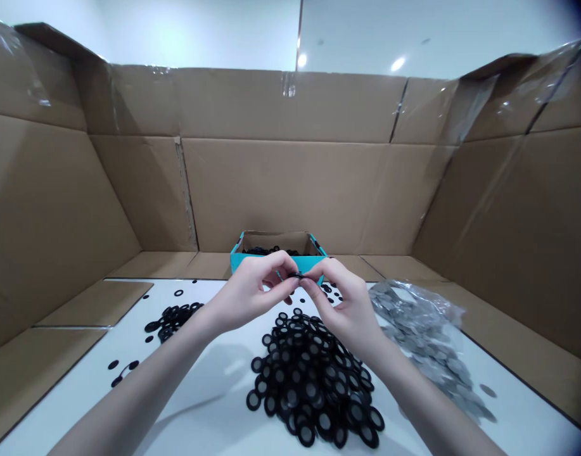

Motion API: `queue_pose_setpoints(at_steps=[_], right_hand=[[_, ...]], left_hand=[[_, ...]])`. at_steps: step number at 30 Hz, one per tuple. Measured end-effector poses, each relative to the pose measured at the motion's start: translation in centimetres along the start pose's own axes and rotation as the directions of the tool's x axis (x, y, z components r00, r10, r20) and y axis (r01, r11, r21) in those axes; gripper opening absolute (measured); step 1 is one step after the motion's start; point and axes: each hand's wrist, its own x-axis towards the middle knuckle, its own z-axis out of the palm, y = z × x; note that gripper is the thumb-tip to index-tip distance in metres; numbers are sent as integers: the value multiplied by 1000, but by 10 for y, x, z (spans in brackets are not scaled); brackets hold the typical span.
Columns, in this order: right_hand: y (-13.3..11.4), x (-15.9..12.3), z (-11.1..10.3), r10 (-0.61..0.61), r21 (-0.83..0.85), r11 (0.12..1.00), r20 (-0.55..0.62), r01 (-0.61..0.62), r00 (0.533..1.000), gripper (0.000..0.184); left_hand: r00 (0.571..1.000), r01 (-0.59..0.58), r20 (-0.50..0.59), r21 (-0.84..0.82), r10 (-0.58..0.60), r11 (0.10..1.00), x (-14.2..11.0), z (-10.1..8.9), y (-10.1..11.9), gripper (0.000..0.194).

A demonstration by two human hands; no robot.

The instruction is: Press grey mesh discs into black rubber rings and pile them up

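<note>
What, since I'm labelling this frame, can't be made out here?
Full shape of the black piece: head view, covered by fingers of the left hand and right hand.
Lower contents of the teal box: head view, behind its front wall.
Underside of the ring pile: head view, buried.
Detail on grey discs: head view, blurred.

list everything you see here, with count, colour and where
small black piece: one visible, black, between both hands' fingertips
ring pile: one, black with grey centres, table's near middle
smaller pile: one, black, left
loose pieces: several, black, scattered left and far side
box: one, teal, far middle, black pieces inside
discs: many, grey, right
plastic bag: one, clear, right
table: one, white, below
cardboard walls: three sides, brown
lights: two, white, above
left hand, right hand: bare, centre
</note>
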Motion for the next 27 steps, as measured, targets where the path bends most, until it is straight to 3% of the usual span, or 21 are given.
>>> queue_pose_setpoints(at_steps=[13,21,27], right_hand=[[-3,-5,7,16,-5,1000,-63,-16,998,18],[-2,-5,10,93,2,996,-21,-93,995,18],[1,-8,12,16,-27,999,-73,-18,997,18]], left_hand=[[995,60,65,162,-71,985,-2,-6,5,10],[999,34,-30,-19,-34,999,1,-2,-5,10],[999,35,30,89,-38,995,-2,2,-8,10]])
